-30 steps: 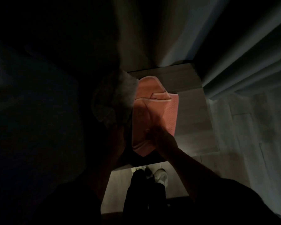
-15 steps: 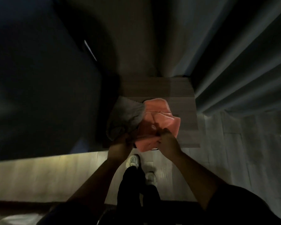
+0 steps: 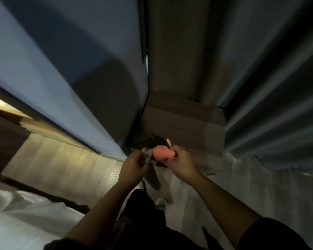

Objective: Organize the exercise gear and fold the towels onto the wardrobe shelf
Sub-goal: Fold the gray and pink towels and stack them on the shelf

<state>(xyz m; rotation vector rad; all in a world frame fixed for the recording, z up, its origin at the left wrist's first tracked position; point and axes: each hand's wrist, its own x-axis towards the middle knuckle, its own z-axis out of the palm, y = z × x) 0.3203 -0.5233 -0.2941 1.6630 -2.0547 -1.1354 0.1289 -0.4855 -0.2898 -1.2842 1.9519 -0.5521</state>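
My right hand [image 3: 181, 162] grips a bunched pink towel [image 3: 162, 153] in front of me, above the near edge of a low wooden cabinet top [image 3: 186, 123]. My left hand [image 3: 134, 164] pinches a grey-white towel [image 3: 147, 153], of which only a small crumpled part shows between the hands. Both towels are lifted off the cabinet top. The view is dim and blurred by motion.
A tall blue-grey wardrobe door [image 3: 70, 69] stands at the left. Grey curtains [image 3: 269, 87] hang at the right. A white bed [image 3: 22, 219] lies at the lower left. My legs and shoes [image 3: 160, 202] stand on the pale wooden floor [image 3: 61, 168].
Both towels have come up off the cabinet top and are now bunched in my hands. The view has pulled back and swung left, showing the bed and floor.
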